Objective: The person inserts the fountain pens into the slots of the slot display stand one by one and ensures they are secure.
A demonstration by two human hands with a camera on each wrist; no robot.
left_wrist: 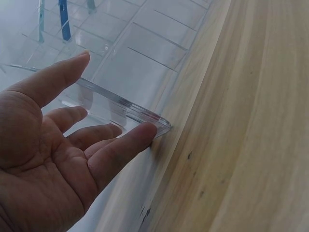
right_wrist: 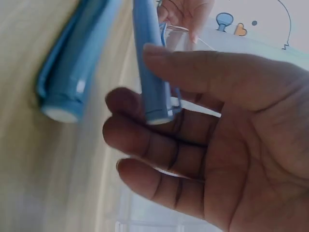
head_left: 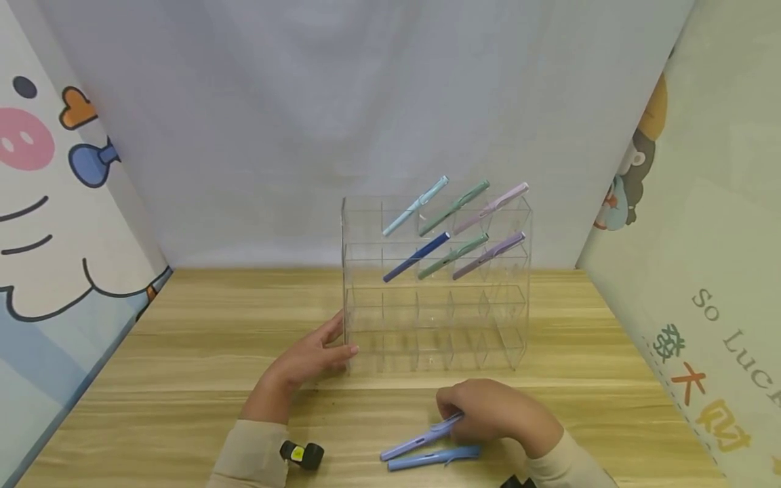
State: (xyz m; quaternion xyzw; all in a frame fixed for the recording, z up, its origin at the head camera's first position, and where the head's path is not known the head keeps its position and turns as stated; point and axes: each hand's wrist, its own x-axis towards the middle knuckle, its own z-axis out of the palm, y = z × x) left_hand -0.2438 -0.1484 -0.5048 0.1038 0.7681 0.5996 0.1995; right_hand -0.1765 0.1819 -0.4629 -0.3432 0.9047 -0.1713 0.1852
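Note:
My left hand rests against the lower left side of a clear acrylic pen rack. In the left wrist view, the loosely spread fingers touch the rack's bottom corner, the thumb lying across the panel edge from them. Near the front of the table, my right hand pinches a lavender-blue capped pen by its cap end, between thumb and fingers. Beside it a blue capped pen lies on the wood, also seen in the right wrist view.
Several pens lean in the rack's upper two rows, among them a light-blue pen, a dark-blue pen and a purple pen. Behind the wooden table hangs a pale curtain. Printed panels flank both sides.

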